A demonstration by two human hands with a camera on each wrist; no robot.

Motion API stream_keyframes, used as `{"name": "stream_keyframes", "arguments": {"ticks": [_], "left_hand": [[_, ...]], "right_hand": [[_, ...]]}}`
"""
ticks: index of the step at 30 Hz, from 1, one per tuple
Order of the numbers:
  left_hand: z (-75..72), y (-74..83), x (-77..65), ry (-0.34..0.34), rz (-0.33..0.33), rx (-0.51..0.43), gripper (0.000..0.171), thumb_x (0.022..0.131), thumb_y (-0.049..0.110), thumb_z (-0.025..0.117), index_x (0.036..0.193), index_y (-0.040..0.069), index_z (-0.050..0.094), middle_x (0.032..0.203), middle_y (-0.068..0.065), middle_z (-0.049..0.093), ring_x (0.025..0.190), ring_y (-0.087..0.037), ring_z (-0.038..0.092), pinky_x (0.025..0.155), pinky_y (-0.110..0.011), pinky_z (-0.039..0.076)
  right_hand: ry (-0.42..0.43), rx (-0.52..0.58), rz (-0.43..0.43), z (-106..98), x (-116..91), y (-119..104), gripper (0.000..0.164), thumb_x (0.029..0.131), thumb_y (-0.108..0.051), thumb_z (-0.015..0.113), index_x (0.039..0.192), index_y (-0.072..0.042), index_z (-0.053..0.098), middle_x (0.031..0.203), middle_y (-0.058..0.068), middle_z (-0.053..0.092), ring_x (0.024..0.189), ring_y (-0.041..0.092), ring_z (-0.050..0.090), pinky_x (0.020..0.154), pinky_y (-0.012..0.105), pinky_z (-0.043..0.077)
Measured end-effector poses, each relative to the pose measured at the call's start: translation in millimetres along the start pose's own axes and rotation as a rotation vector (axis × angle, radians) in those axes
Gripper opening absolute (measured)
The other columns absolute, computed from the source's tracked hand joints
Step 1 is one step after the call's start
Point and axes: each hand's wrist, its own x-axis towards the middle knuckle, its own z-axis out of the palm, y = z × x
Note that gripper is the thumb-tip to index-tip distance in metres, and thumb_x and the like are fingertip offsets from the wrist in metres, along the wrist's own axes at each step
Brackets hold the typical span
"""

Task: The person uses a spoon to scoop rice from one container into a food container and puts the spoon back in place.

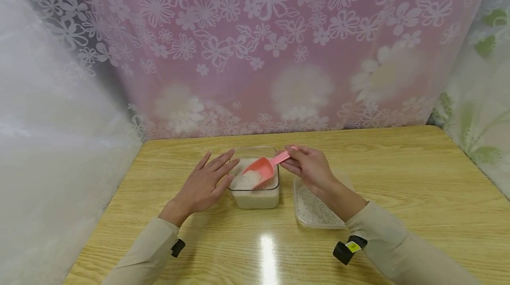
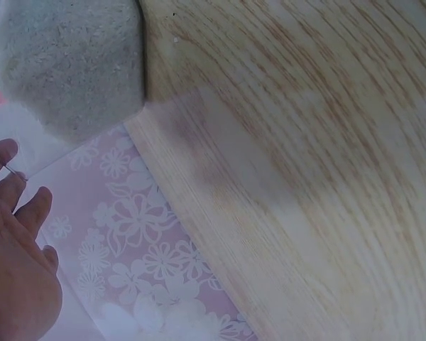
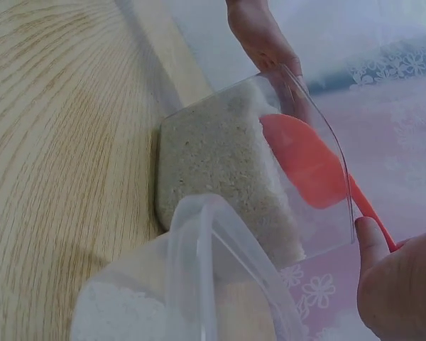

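My right hand [image 1: 312,169] grips the handle of a pink scoop [image 1: 266,168]. The scoop's bowl, with white rice in it, dips into the rice at the top of a clear square container [image 1: 258,201]. In the right wrist view the scoop [image 3: 305,163] shows through the clear wall, its tip at the rice surface. My left hand [image 1: 204,184] lies against the container's left rim, fingers extended and spread. Fingertips of the left hand [image 2: 18,249] overlap the rim in the left wrist view.
A second clear plastic container [image 1: 314,224] with pale grains low inside stands to the right, partly hidden under my right forearm. The wooden table [image 1: 223,249] ends at a pink floral curtain [image 1: 239,77] behind. Pale sheeting hangs on both sides.
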Motion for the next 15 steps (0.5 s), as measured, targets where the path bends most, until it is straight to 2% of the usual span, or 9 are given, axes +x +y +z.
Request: {"name": "stream_keyframes", "arguments": {"ticks": [4,9,15], "left_hand": [[0.5,-0.5,-0.5,-0.001,-0.006,0.004,0.048,0.105,0.038,0.034,0.148,0.017,0.040,0.157,0.000,0.023,0.141,-0.015,0.022,0.116,-0.046,0.004],[0.5,-0.2,-1.0,-0.003,-0.012,0.003,0.048,0.105,0.038,0.033,0.148,0.018,0.039,0.157,0.001,0.022,0.142,-0.013,0.020,0.116,-0.045,0.003],[-0.8,0.5,-0.6,0.000,-0.002,-0.002,0.049,0.105,0.039,0.032,0.148,0.017,0.040,0.156,-0.001,0.023,0.141,-0.016,0.022,0.116,-0.046,0.004]], "right_hand": [[-0.002,0.045,0.022,-6.1,-1.6,-3.3,0.043,0.103,-0.008,0.043,0.141,0.010,0.036,0.115,0.018,0.064,0.098,0.018,0.067,0.091,0.029,0.048],[-0.008,0.101,0.035,-9.7,-1.7,-5.9,0.044,0.103,-0.007,0.042,0.143,0.009,0.033,0.110,0.014,0.066,0.100,0.019,0.066,0.093,0.030,0.047],[-0.003,0.176,0.045,-10.9,-1.6,-8.9,0.043,0.103,-0.007,0.040,0.143,0.008,0.033,0.122,0.020,0.060,0.100,0.020,0.066,0.094,0.029,0.047]]}}
